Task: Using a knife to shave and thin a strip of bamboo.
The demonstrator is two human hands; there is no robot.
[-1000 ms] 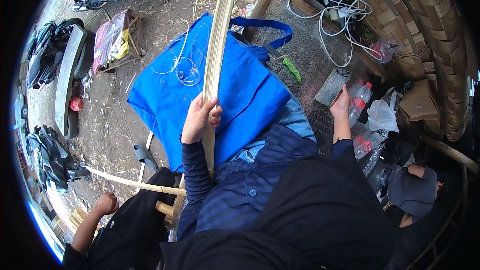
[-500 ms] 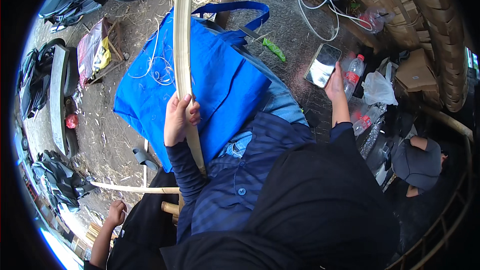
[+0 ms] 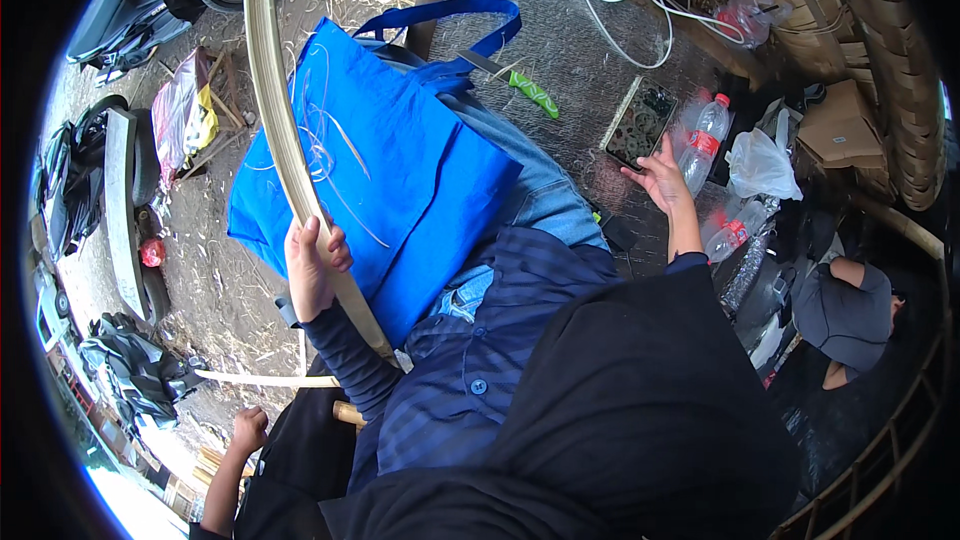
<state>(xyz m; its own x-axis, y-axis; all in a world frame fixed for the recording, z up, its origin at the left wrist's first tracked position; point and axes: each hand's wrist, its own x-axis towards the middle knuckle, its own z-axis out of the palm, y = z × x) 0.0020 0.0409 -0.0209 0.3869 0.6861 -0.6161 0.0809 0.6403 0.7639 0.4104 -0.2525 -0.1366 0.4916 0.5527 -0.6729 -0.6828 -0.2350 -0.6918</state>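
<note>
My left hand (image 3: 312, 265) is wrapped round a long, pale bamboo strip (image 3: 262, 70) that looks split into thin layers. It slants from my waist up past the top edge of the view. Beneath it, a blue cloth bag (image 3: 410, 170) covers my lap, with thin curled shavings (image 3: 322, 145) on it. On the right, my right hand (image 3: 662, 178) has its fingers apart at the lower edge of a smartphone (image 3: 640, 122), which lies on the dark woven surface. Whether a fingertip touches the phone is hard to tell. A knife with a green handle (image 3: 534, 95) lies left of the phone.
Plastic bottles (image 3: 706, 140), a clear plastic bag (image 3: 762, 170) and a cardboard box (image 3: 845, 125) crowd the right side. White cable (image 3: 640, 60) loops at the top. Another person's hand (image 3: 250, 428) is at lower left; a second person (image 3: 845, 310) sits far right. Motorcycles (image 3: 130, 15) stand at left.
My left hand and the bamboo strip have swung left. My right hand has let go of the phone, which now lies on the surface, and its fingers have spread.
</note>
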